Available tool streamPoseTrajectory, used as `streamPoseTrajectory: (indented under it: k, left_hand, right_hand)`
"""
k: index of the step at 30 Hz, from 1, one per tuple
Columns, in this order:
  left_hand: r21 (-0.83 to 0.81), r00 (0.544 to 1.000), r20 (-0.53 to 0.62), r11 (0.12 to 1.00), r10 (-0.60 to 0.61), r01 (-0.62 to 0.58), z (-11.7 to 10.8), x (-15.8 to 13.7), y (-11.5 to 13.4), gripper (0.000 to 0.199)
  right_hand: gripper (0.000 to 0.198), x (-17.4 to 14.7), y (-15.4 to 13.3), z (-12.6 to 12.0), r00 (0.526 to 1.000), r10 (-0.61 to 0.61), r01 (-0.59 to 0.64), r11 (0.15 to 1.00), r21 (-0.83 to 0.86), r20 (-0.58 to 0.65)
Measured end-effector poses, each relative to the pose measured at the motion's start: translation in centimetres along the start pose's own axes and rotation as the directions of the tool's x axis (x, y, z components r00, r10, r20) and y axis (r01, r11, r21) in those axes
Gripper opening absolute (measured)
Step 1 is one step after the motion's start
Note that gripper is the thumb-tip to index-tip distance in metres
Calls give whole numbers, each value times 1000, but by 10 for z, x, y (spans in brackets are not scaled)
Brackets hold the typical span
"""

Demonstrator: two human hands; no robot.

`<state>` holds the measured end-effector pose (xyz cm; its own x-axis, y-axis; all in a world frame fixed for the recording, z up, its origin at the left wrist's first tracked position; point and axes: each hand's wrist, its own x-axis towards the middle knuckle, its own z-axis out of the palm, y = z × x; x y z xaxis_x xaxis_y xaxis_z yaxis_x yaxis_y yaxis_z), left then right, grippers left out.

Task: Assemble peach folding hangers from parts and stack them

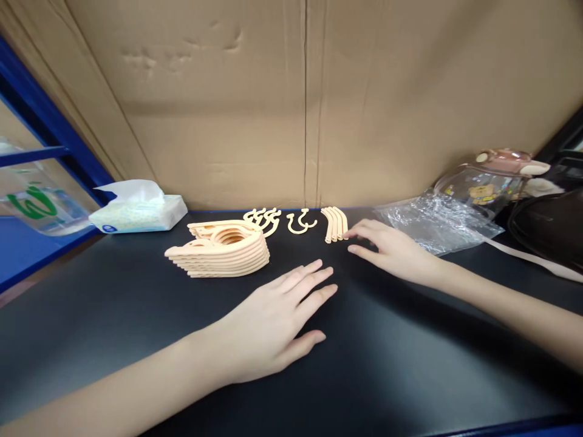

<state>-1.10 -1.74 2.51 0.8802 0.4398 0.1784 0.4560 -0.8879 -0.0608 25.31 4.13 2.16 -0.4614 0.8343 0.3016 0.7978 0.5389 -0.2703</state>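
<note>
My left hand (285, 315) lies over the black tabletop with its fingers apart and nothing in it. To its upper left is a neat stack of cream plastic hanger pieces (223, 258), each with a rounded opening. Behind that stack a cluster of cream hooks (268, 220) lies on the table, and two more loose hooks (298, 223) sit to the right. My right hand (385, 246) reaches toward a row of curved cream bars (334, 224). Its fingertips are at the row's right edge; whether they touch cannot be made out. Thumb and fingers are apart.
A tissue pack (141, 212) sits at the back left, near a clear bottle (45, 203) by a blue frame (50, 115). Crumpled clear plastic (423, 221), a transparent cup (478, 188) and a black bag (546, 224) with a pale strap are on the right. Cardboard (228, 109) stands behind.
</note>
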Motion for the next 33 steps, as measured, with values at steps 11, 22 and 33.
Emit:
streamPoseTrajectory:
  k: [11,22,33]
  left_hand:
    - [-239,979,127,953,-160,187,14,-2,-6,51]
    - [-242,979,132,953,-156,184,14,-2,-7,54]
    - [-249,980,124,951,-154,181,13,-3,-7,54]
  right_hand:
    - [39,7,24,18,986,90,-122,963,-241,-141]
    - [16,8,19,19,947,274,-321,776,-543,-168]
    - [6,9,28,21,922,345,-387,818,-425,-175]
